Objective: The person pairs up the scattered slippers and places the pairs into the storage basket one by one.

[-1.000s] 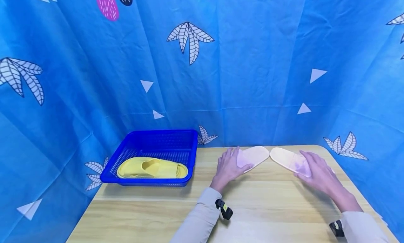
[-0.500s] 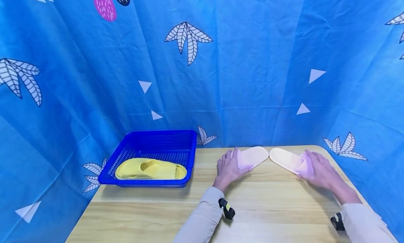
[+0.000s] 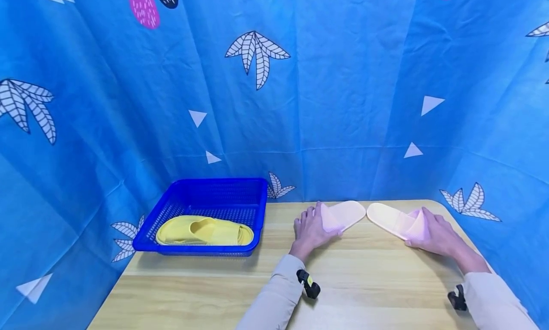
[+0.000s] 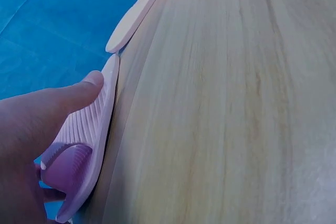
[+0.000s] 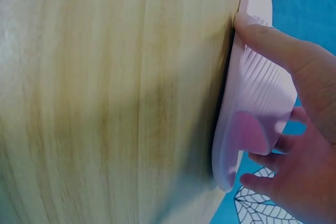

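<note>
Two pale pink slippers lie on the table, rounded ends nearly meeting in a shallow V. My left hand (image 3: 310, 227) grips the left slipper (image 3: 349, 213) around its strap end, thumb on the near side and fingers over the far side. The left wrist view shows its ribbed strap (image 4: 89, 129) beneath my thumb. Around the right slipper (image 3: 388, 215), my right hand (image 3: 442, 235) holds the strap end the same way. In the right wrist view my thumb (image 5: 268, 40) presses at the near edge of the sole, and the other fingers reach behind the strap (image 5: 262, 87).
A blue perforated basket (image 3: 199, 247) stands on the left of the wooden table (image 3: 343, 282), holding yellow slippers (image 3: 218, 230). A blue patterned curtain (image 3: 343, 106) hangs right behind the table and along both sides.
My right hand has shifted slightly right along its slipper, uncovering more of the strap, with the thumb now at the near edge. My left hand and both slippers stay nearly in place.
</note>
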`<state>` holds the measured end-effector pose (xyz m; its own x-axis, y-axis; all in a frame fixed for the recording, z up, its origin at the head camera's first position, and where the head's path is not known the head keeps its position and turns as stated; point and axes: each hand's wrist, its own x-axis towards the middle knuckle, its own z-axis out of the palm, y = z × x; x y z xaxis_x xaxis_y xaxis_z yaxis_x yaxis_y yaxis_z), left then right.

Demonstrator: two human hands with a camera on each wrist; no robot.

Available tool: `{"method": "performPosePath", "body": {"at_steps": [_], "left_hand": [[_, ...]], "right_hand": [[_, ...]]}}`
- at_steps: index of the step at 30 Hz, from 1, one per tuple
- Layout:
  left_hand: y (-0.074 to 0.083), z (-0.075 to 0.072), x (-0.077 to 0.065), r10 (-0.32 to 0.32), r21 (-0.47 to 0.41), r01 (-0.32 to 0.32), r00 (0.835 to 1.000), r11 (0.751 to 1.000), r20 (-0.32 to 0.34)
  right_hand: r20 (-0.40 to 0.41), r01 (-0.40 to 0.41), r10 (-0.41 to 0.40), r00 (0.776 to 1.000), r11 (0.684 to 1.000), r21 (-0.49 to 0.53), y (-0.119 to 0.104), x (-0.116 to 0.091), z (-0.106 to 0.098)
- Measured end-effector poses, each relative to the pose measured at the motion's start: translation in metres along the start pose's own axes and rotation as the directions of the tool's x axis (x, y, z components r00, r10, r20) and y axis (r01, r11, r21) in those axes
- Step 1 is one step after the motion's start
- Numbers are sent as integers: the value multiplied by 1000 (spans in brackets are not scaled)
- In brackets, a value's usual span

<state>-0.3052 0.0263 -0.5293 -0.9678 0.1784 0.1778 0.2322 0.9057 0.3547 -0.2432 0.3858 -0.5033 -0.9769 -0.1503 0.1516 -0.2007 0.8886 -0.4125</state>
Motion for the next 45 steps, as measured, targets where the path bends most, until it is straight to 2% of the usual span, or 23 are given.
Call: {"method": "performPosePath", "body": {"at_steps": [12, 21, 29, 38, 45], "left_hand": [[0, -6, -1, -26, 8, 26, 999, 1000, 20], [-9, -9, -4, -31, 1, 31, 999, 1000, 35], [-13, -22, -14, 15, 10, -15, 1000, 1000, 12], [-13, -30, -22, 53, 24, -52, 998, 998, -18], [-11, -48, -27, 90, 34, -89, 994, 995, -54]], "right_hand": [[34, -93, 93, 995, 995, -23, -1, -3, 4], [9, -84, 84, 996, 996, -17, -5, -7, 2], [-21, -77, 77, 997, 997, -8, -12, -11, -4], [-40, -53, 53, 998, 999, -7, -14, -16, -4], [-60, -48, 46, 997, 998, -30, -16, -19, -10]]}}
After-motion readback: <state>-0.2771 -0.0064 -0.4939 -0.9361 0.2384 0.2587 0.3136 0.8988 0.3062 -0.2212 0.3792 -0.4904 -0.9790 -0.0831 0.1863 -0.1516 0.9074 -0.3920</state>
